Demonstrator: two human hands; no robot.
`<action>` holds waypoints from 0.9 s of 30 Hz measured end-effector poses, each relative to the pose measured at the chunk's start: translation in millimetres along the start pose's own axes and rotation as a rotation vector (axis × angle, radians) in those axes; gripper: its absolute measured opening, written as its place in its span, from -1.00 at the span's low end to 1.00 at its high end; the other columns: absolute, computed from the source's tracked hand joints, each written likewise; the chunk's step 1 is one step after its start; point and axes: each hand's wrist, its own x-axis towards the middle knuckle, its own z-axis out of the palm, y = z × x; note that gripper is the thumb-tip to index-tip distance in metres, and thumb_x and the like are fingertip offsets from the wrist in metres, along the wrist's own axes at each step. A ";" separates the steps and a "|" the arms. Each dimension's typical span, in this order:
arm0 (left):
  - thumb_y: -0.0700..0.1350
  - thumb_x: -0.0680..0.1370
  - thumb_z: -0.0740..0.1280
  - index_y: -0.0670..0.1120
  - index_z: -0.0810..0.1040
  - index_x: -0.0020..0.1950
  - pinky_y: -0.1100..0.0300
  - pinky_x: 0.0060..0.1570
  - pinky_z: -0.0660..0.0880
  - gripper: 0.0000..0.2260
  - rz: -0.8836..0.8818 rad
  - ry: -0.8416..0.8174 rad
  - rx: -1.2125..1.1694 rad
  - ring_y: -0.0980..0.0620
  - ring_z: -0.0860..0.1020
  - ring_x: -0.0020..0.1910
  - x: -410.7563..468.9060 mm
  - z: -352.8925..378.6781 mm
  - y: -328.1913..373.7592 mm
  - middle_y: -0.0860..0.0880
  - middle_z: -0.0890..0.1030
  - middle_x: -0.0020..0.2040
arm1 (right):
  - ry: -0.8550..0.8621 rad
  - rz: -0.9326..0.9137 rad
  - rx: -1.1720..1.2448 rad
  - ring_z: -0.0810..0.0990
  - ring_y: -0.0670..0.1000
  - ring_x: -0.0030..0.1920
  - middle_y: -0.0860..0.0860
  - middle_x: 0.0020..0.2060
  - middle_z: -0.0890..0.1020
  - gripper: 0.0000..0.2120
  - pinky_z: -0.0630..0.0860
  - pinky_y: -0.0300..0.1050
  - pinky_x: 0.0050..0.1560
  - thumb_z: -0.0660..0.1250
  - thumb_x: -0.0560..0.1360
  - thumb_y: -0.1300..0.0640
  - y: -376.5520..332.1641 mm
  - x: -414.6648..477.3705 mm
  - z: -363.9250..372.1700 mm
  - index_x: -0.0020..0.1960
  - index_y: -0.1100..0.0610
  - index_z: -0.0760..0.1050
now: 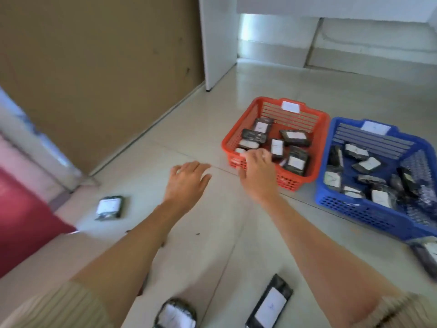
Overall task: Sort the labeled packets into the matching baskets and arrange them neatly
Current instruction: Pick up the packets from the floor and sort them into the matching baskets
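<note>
Labeled packets [269,304] are left on the floor [189,129], more in the red basket [293,181] and blue basket [354,209]. Left hand [186,178] is held open; right hand [256,171] is curled at the red rim, grip unclear.

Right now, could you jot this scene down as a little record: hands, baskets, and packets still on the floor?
left hand: open, fingers spread, above the pale tiled floor, holding nothing
right hand: at the near-left corner of the red plastic basket, fingers curled; grip unclear
red basket contents: black white-labelled packets at mixed angles
blue plastic basket: right of the red one, packets jumbled inside
loose packets: four on the floor, one far left, two nearest the person, one by the blue basket
</note>
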 end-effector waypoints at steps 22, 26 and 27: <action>0.08 0.28 0.55 -0.06 0.38 0.28 0.11 -0.16 0.43 -0.34 -0.637 0.010 -0.056 -0.08 0.50 0.06 -104.7 -41.9 -179.4 -0.04 0.38 0.17 | -0.818 -0.104 0.277 0.43 0.09 0.20 0.11 0.17 0.49 -0.56 0.38 -0.12 0.12 0.45 0.40 0.13 -165.5 -64.0 104.7 0.21 0.18 0.41; 0.17 0.29 0.51 -0.07 0.47 0.22 0.09 -0.03 0.44 -0.40 -0.540 0.146 -0.070 -0.06 0.48 0.07 -94.5 -55.0 -146.2 -0.03 0.45 0.04 | -0.597 0.243 0.546 0.55 0.05 -0.09 0.04 -0.13 0.58 -0.76 0.41 -0.15 -0.14 0.38 0.41 0.27 -134.7 -49.4 78.2 0.06 0.17 0.48; 0.19 0.30 0.50 -0.07 0.49 0.20 0.07 0.03 0.42 -0.42 -0.515 0.171 -0.062 -0.07 0.45 0.10 -87.0 -54.3 -135.4 -0.03 0.46 0.02 | -0.479 0.307 0.596 0.55 0.05 -0.13 0.01 -0.17 0.57 -0.79 0.37 -0.18 -0.22 0.37 0.40 0.28 -122.3 -40.7 68.7 0.02 0.16 0.49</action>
